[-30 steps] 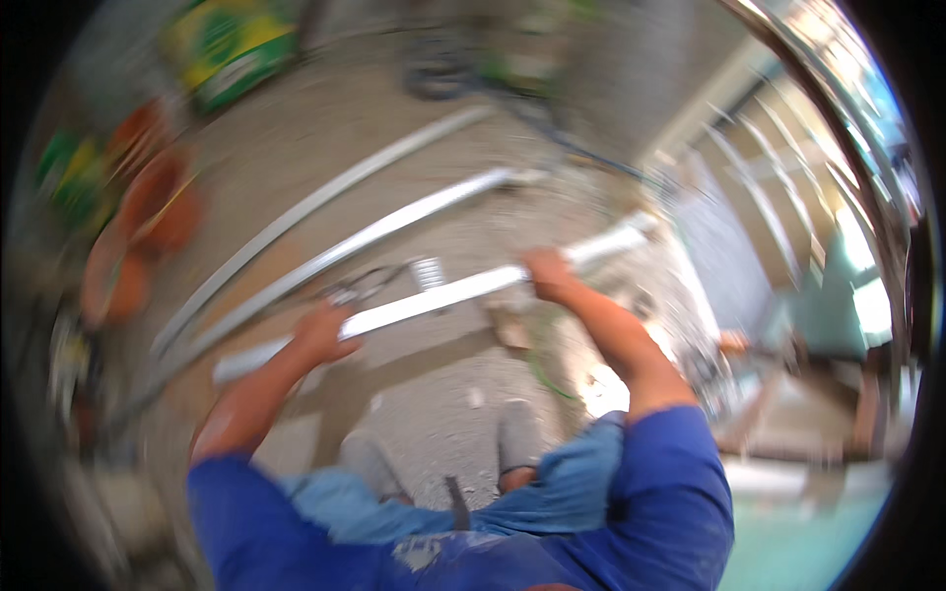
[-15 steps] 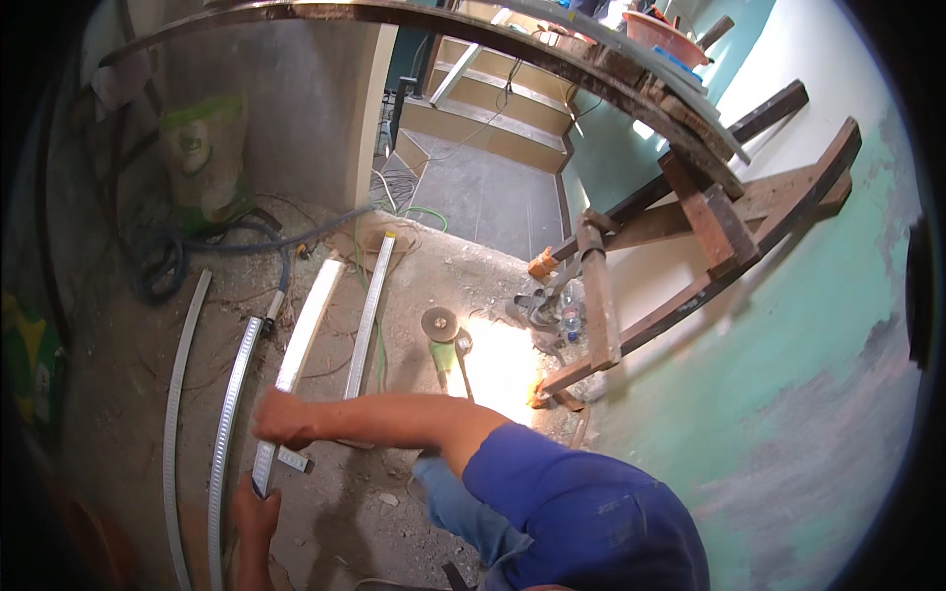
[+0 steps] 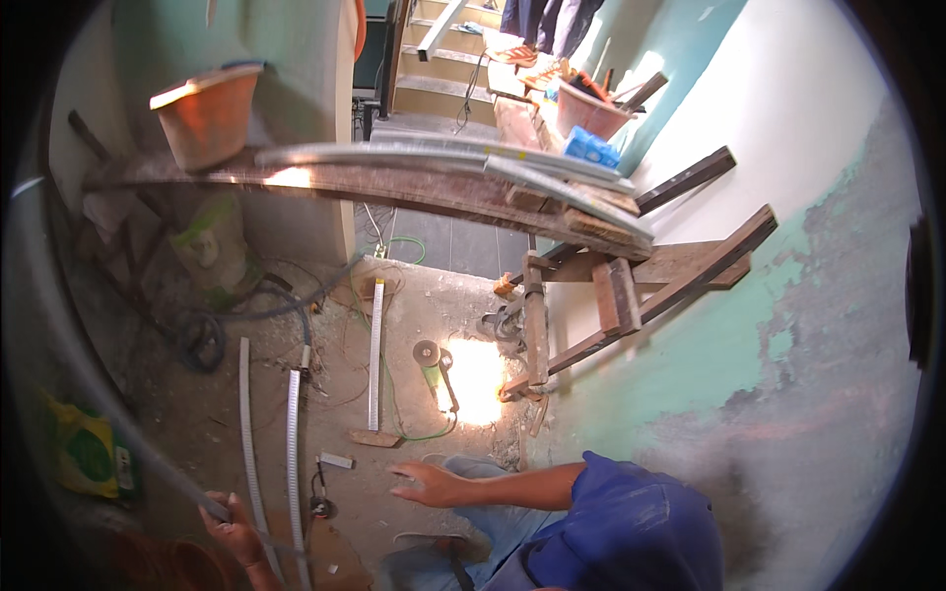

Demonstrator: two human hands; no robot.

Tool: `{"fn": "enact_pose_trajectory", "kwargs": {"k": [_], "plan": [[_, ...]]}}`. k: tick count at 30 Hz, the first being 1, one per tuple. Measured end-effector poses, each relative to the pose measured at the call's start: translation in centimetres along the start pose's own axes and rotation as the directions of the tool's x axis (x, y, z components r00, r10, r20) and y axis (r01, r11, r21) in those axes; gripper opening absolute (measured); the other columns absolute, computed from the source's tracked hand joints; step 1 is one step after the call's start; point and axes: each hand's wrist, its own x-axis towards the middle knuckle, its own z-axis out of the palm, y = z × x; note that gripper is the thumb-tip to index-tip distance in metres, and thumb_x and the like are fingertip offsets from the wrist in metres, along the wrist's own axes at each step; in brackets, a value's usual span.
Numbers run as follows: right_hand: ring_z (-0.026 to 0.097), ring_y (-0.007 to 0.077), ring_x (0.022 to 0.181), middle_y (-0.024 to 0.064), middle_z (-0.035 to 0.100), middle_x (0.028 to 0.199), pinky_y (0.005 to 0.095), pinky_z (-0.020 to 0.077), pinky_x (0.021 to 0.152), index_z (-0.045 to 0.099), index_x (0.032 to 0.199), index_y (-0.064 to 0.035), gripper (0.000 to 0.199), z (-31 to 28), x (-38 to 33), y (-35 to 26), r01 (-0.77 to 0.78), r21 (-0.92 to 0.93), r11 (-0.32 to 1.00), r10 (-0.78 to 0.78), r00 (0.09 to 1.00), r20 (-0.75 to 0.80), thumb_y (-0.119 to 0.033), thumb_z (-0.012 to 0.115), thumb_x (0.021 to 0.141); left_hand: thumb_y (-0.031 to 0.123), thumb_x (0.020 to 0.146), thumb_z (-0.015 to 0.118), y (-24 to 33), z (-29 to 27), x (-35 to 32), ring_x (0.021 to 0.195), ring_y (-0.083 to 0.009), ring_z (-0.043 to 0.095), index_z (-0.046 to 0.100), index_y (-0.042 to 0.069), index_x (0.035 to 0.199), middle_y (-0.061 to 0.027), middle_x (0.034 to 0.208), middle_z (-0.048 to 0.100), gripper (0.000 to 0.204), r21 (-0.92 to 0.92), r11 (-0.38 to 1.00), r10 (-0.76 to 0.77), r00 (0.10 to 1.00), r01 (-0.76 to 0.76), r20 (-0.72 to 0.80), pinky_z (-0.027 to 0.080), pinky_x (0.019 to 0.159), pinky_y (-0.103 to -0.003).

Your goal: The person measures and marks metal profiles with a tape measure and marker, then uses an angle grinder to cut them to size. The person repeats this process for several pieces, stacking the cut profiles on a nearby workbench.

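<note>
- Dusty concrete floor (image 3: 414,315) of a building site, green-patched wall to the right, steps beyond.
- Left hand (image 3: 233,529) low at the frame's left, fingers clamped round a long grey profile (image 3: 118,433) that curves up and away along the left rim.
- Right hand (image 3: 426,483) out flat over the floor, fingers spread and empty, just right of a small white offcut (image 3: 335,460).
- Two white strips (image 3: 292,433) flat on the floor beside the left hand; a third, straighter strip (image 3: 374,355) further from it, toward an angle grinder (image 3: 436,366) and its green cable.
- Wooden trestle (image 3: 552,325) right of the grinder, carrying a plank with more metal profiles (image 3: 443,158) and an orange bucket (image 3: 205,113).
- Step in hand, by the look of it: lifting or shifting the one long profile, held at its near end only.
- Next move likely calls for the free hand to join further along the profile, since one grip leaves the far length prone to sag and swing toward the trestle.
</note>
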Motion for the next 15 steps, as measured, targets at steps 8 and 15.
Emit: {"fn": "enact_pose_trajectory", "kwargs": {"k": [8, 15], "plan": [[0.063, 0.0233, 0.102, 0.0138, 0.05, 0.139, 0.0393, 0.054, 0.085, 0.04, 0.148, -0.0075, 0.068, -7.4, -10.2, -12.2, -0.645, 0.536, 0.544, 0.326, 0.751, 0.574, -0.046, 0.062, 0.096, 0.017, 0.09, 0.055, 22.4, 4.8, 1.4, 0.085, -0.021, 0.055, 0.046, 0.006, 0.108, -0.0086, 0.085, 0.052, 0.023, -0.595, 0.803, -0.163, 0.967, 0.014, -0.196, 0.046, 0.083, -0.036], [0.059, 0.0264, 0.111, 0.0103, 0.044, 0.14, 0.0414, 0.0527, 0.09, 0.025, 0.151, -0.0089, 0.076, -16.5, -7.2, -17.3, -0.09, 0.996, -0.013, 0.198, 0.976, 0.091, -0.036, 0.068, 0.095, 0.011, 0.087, 0.054, 26.6, 12.0, -5.0, 0.103, -0.0305, 0.059, 0.046, 0.003, 0.12, -0.0159, 0.104, 0.061, 0.035, -0.885, 0.409, -0.436, 0.899, 0.223, 0.025, 0.048, 0.098, -0.049]]}}
